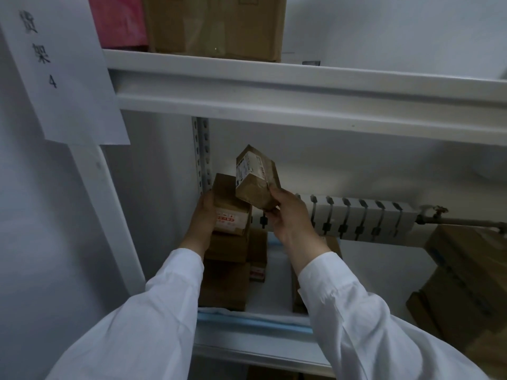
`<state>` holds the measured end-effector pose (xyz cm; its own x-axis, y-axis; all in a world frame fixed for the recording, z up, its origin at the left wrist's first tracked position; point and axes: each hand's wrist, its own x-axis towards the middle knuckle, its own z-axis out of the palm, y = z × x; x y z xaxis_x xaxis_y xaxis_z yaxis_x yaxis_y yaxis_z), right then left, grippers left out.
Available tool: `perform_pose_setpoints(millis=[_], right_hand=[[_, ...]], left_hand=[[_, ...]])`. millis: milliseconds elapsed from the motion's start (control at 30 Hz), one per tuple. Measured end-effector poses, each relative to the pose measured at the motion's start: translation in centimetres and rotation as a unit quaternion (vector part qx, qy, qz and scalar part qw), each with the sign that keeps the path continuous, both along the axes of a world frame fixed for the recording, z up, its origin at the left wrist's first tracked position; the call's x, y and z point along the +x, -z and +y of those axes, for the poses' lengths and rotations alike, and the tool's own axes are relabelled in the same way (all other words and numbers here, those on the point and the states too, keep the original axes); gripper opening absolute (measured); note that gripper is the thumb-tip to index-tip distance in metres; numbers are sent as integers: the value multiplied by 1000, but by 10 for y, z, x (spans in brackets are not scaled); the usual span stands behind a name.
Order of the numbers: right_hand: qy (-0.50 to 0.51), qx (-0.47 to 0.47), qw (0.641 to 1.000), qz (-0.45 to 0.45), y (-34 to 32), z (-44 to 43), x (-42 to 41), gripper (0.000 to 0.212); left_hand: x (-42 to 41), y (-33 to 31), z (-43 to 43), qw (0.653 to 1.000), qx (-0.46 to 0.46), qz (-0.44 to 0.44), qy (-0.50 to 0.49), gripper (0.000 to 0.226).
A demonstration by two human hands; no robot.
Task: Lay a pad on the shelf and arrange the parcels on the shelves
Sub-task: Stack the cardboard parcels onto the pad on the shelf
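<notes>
Labelled parcel [256,179] gripped by right hand [288,215]; left hand [204,215] holds stacked parcel [231,212].

My left hand [204,215] and my right hand [288,215] are bare. I wear long white sleeves. The left sleeve [153,311] ends at the wrist just behind the hand in a plain, loosely open cuff, and its thin, smooth cloth widens away from the hand in soft folds. The right sleeve [356,311] is the same white fabric, with the same plain cuff at the wrist and shallow creases further back. It looks like a lab coat or a work shirt; I cannot tell which.
</notes>
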<state>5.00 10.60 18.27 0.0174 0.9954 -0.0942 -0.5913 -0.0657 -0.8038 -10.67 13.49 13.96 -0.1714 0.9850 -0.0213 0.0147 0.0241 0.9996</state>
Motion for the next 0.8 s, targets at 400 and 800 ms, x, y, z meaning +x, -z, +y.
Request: perform_pose_setpoints(millis=[400, 800], right_hand=[[38, -31, 998, -40, 11, -1, -5, 9], [80, 52, 983, -159, 4, 4, -38, 6]], left_hand=[[-9, 15, 6, 999, -22, -36, -11, 50], [-7, 10, 5, 998, 3, -50, 34, 52]])
